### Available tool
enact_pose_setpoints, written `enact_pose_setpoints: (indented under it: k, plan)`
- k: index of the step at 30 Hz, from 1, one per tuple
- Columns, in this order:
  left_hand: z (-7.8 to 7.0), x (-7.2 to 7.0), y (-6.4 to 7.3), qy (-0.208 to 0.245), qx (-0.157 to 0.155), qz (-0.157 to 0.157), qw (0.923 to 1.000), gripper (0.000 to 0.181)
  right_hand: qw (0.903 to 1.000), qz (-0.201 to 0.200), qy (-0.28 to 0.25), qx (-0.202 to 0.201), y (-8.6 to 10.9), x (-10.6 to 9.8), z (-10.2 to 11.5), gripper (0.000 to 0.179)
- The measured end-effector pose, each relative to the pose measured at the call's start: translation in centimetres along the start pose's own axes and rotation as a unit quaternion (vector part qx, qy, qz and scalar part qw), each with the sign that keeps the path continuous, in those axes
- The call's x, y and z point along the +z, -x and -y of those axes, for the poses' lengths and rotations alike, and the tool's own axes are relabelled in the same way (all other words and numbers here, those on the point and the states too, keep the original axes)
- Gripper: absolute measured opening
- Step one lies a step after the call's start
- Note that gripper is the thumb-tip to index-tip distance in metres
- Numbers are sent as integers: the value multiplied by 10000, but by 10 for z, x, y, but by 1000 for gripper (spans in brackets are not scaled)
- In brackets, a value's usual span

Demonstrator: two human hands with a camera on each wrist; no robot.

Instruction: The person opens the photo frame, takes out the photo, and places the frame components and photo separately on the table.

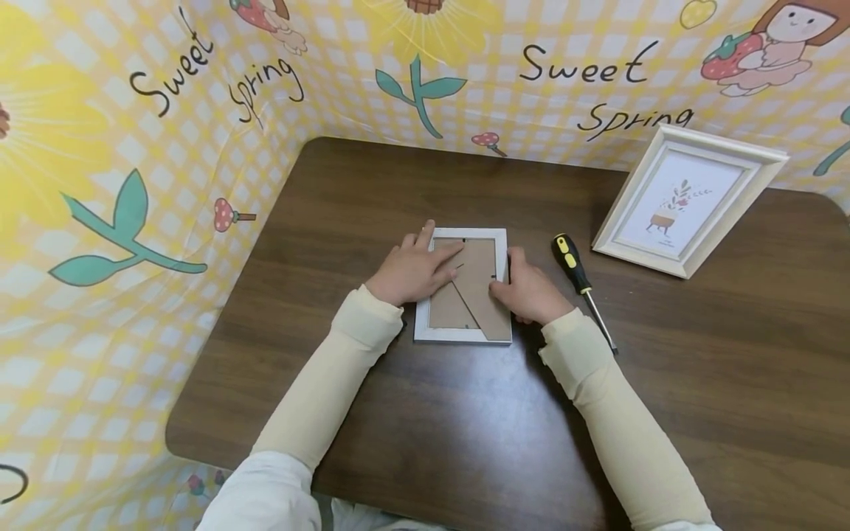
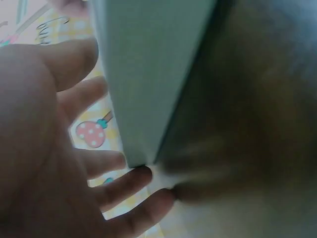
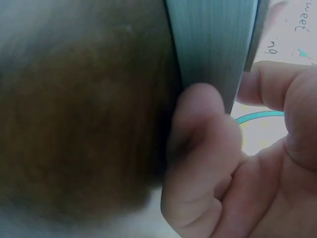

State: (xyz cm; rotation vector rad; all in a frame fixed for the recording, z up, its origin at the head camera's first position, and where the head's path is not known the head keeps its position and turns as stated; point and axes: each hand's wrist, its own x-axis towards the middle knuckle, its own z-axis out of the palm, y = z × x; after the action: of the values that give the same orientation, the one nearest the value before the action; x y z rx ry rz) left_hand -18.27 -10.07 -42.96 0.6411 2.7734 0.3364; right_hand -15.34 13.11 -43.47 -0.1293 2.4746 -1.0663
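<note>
A white picture frame [image 1: 450, 335] lies face down on the table, its brown backing board [image 1: 443, 311] upward. A flat stand flap [image 1: 479, 302] and small dark tabs show on that board. My left hand [image 1: 408, 273] lies over the frame's upper left side with its fingers spread. The left wrist view shows these fingers [image 2: 133, 208] nearly straight along the frame's side edge [image 2: 143, 74]. On the right side my right hand [image 1: 531, 290] grips the frame, thumb on the back. Its bent index finger [image 3: 200, 134] presses the side edge [image 3: 213, 44] in the right wrist view.
A black and yellow screwdriver [image 1: 574, 265] lies right of my right hand, tip toward me. Farther right stands a cream picture frame [image 1: 620, 214] with a plant print. Patterned yellow cloth [image 1: 332, 81] hangs behind and left of the dark wooden table [image 1: 372, 184].
</note>
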Motion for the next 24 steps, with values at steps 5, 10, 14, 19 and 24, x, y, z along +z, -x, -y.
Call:
enact_pose_setpoints:
  k: [5,10,14,19,24]
  plan:
    - [-1,3,0,-120,-89,211,9997,55,10000,-27,20,-21,0,1,-2,61]
    - [0,1,-1,46,-74,252,9996,56,10000,-13,7,-29,-2,2,-3,62]
    - [6,-1,1,1010,-160,26,9948,55,10000,47,-61,-14,-3,1,-2,63]
    - [19,0,12,2336,-62,-220,9721,34,9999,43,-114,54,-4,0,-2,62]
    - [27,4,27,2108,150,-59,9774,26,9998,95,-106,153,-2,0,-1,61]
